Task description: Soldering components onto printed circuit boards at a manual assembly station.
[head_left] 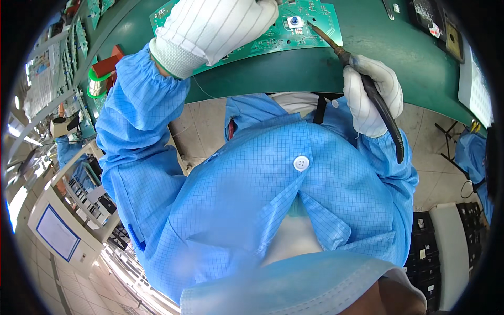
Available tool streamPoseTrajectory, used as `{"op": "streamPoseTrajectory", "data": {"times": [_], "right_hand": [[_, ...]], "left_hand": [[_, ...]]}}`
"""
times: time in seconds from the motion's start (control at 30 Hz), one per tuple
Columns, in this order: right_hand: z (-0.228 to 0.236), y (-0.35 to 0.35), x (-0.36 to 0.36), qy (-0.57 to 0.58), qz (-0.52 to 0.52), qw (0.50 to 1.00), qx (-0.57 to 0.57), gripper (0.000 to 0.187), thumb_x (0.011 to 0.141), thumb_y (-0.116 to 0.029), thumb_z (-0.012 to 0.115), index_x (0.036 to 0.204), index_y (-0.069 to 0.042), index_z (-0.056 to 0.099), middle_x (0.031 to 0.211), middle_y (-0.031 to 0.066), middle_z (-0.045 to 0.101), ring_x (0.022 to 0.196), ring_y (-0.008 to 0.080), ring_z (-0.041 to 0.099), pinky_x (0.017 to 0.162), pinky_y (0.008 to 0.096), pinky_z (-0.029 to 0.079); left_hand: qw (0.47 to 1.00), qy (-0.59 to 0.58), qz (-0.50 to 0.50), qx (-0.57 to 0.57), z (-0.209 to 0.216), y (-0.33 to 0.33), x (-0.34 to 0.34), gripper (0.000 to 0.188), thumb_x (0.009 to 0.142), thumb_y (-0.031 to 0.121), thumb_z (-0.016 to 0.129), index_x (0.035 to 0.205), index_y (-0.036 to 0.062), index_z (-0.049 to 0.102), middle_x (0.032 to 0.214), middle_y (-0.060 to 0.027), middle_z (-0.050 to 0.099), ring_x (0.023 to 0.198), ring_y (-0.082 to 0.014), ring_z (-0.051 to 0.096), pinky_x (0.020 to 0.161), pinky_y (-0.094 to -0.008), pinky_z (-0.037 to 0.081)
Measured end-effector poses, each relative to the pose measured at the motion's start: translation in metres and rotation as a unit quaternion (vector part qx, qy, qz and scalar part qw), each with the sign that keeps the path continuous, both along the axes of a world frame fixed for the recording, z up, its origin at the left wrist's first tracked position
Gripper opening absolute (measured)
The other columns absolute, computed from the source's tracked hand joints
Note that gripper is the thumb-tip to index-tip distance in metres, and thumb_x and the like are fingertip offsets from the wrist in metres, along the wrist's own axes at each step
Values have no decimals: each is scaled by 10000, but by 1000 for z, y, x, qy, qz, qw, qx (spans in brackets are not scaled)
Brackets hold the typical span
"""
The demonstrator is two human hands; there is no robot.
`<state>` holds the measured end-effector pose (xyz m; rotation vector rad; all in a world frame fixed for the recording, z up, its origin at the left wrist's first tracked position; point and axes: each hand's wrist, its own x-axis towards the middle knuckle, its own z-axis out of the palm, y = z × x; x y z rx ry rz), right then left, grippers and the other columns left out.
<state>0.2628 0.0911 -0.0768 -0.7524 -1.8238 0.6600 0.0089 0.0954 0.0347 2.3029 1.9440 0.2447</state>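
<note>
A green circuit board (252, 48) lies on the green work surface at the top of the view. My left hand (218, 31), in a white striped glove, is closed above the board's left part. Its fingertips are at the picture's upper edge, and what they pinch is hidden. A thin wire (202, 89) curves below this glove. My right hand (374, 94), also gloved, grips a soldering iron (380, 107) with a black handle. Its tip points left and down over the board, just right of a white square component with a blue button (295, 21).
Left of the board, a green-rimmed solder spool (97, 84) sits by a red holder (107, 64). Tweezers-like metal (388, 9) and dark boxes (438, 23) lie at far right, near a white device (475, 79). Racked circuit boards (81, 39) line the left. Another person's blue sleeve (472, 155) shows at right.
</note>
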Motion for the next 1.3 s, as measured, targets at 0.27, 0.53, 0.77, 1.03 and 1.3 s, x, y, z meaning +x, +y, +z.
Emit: {"op": "streamPoseTrajectory", "data": {"times": [0.27,0.53,0.77,1.03,1.3], "right_hand": [[2,3,-5,-26,-2,999,34,235,797,-24,806,1016,-33,721,880,111,760,704,237,740,641,321,600],[-1,3,-7,-10,24,1000,-17,225,805,-29,810,1011,-31,720,876,114,761,713,233,747,642,316,603],[0,6,-5,-20,29,999,20,240,803,-27,813,1024,-24,718,864,117,755,703,233,744,632,313,602],[-2,5,-7,-12,32,999,5,242,803,-23,809,1026,-19,716,856,120,752,688,234,737,622,317,599],[0,4,-6,-20,39,999,-1,245,804,-11,806,1030,-16,713,857,124,753,694,238,741,625,315,599]], "left_hand": [[957,56,-215,185,-19,15,-10,174,804,116,665,930,18,598,787,-172,588,780,-354,632,701,-444,528],[971,51,-191,133,-16,17,-4,140,810,115,665,893,32,587,784,-167,585,751,-349,628,691,-437,526],[952,39,-244,184,-21,24,-1,109,814,118,645,861,36,592,765,-171,582,744,-357,623,702,-445,526],[971,44,-205,116,-23,24,2,95,813,125,626,819,34,601,763,-166,587,751,-360,623,713,-453,525],[959,47,-242,141,-29,27,0,90,797,124,632,807,43,594,771,-151,576,743,-341,608,697,-446,517]]}}
